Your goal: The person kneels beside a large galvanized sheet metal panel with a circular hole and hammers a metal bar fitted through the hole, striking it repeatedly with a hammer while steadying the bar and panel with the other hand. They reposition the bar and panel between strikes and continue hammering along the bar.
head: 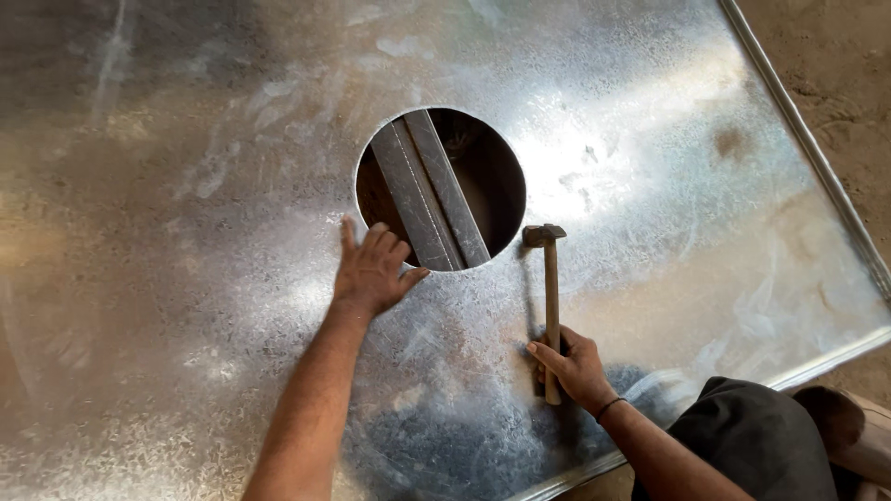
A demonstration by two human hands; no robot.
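Note:
A large galvanized metal sheet (213, 139) fills the view, with a round hole (492, 176) cut in its middle. Through the hole I see a grey metal bar (429, 195) running diagonally beneath. My left hand (371, 269) lies flat on the sheet with fingers spread, right at the lower left rim of the hole. My right hand (575, 365) grips the wooden handle of a hammer (551, 297) near its end. The hammer's metal head rests close to the hole's lower right rim.
The sheet's folded edge (807, 139) runs along the right side and bottom right, with dirt floor (845, 56) beyond it. My dark-clothed knee (752, 436) is at the bottom right corner, just off the sheet.

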